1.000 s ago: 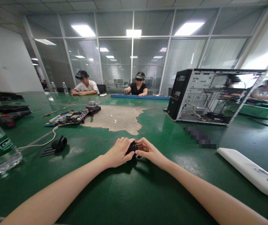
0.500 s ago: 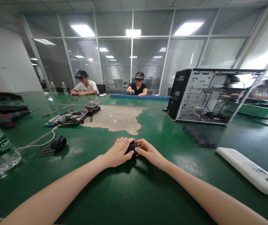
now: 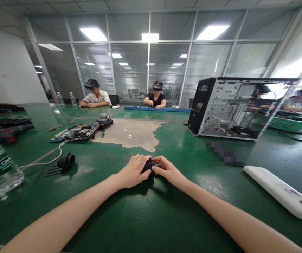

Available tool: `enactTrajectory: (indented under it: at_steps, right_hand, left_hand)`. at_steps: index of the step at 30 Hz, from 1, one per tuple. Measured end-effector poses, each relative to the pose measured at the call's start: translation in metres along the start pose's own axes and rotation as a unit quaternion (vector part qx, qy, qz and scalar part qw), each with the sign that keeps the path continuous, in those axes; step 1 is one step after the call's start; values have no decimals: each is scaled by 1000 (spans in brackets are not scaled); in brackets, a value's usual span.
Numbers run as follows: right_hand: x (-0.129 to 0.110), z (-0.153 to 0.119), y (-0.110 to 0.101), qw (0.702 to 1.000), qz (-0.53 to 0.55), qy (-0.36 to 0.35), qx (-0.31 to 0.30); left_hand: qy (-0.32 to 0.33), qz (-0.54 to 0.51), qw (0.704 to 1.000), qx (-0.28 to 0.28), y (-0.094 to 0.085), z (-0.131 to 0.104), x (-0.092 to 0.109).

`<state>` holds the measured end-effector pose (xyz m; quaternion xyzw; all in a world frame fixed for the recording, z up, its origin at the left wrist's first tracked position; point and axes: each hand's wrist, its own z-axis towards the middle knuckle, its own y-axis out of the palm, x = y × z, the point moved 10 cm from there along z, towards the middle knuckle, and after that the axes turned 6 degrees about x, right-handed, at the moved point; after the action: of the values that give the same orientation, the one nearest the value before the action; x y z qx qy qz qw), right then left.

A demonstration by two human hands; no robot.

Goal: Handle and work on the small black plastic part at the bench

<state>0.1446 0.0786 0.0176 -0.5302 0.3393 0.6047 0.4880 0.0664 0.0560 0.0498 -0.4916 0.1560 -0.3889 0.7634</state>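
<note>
Both my hands meet around a small black part (image 3: 148, 166) at the middle of the green table (image 3: 129, 218). My left hand (image 3: 134, 171) is closed on its left side, the thumb in front and the fingers over the top. From the right, my right hand (image 3: 168, 171) pinches the part's right side between thumb and fingers. The fingers hide much of the part, so its exact shape cannot be made out. To the left lies another black piece (image 3: 65, 161) with a ring-like end and flat prongs.
A circuit board (image 3: 74, 133) lies back left, near a water bottle (image 3: 0, 168). An open computer case (image 3: 203, 109) stands back right. A white power bank-like object (image 3: 280, 191) is at the right. People sit across the table behind a blue bar (image 3: 156, 109).
</note>
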Motion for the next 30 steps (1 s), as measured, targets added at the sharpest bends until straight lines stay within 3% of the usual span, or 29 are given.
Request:
enactTrajectory:
  at_steps: [6,17,24,30]
  right_hand:
    - [-10,-3,6,999,35,-18,-36]
    - [-2,0,1,1000,17,6,-2]
    - [-12,-4,7,998,50,-12,-42]
    - [-7,-2,2,999,45,-7,-11]
  left_hand:
    - [2,-4,1000,6,0,0,-1]
    - [3,-7,1000,8,0,-1,-1]
    - [5,1,1000,6,0,-1,-1]
    - [1,0,1000,1,0,0,0]
